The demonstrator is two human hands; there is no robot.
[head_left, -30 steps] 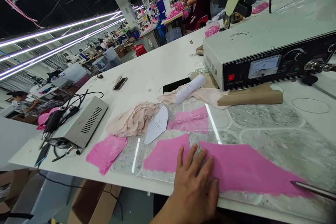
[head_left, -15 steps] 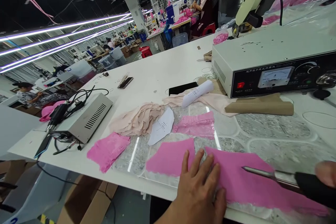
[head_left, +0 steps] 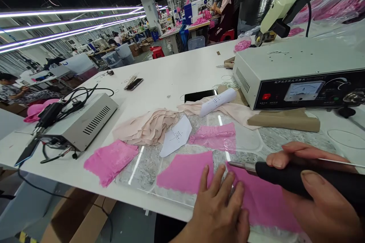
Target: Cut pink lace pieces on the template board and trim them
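My left hand (head_left: pixel 218 201) lies spread on the bottom edge of the work surface, its fingertips touching two pink cloth pieces. The smaller piece (head_left: pixel 185 171) is left of it, the larger one (head_left: pixel 268 201) to its right. My right hand (head_left: pixel 316 193) is wrapped round a black-handled tool (head_left: pixel 285 174) with a pointed metal tip. That tip rests at or just over the upper left corner of the larger piece; contact cannot be made out. Beyond lie a lacy pink piece (head_left: pixel 213 136), a white dotted paper pattern (head_left: pixel 176 136) and a pile of pale pink cloth (head_left: pixel 146 127).
A grey control box (head_left: pixel 285 68) stands at the right behind brown paper (head_left: pixel 285 120). Another metal box (head_left: pixel 81 121) with cables is at the left, near a folded pink cloth (head_left: pixel 111 159). Two phones lie farther back. People sit in the background.
My right hand has come further into view, and the tool tip has moved left to the larger piece's upper left corner. My left hand stays on the cloth. The camera view has shifted slightly.
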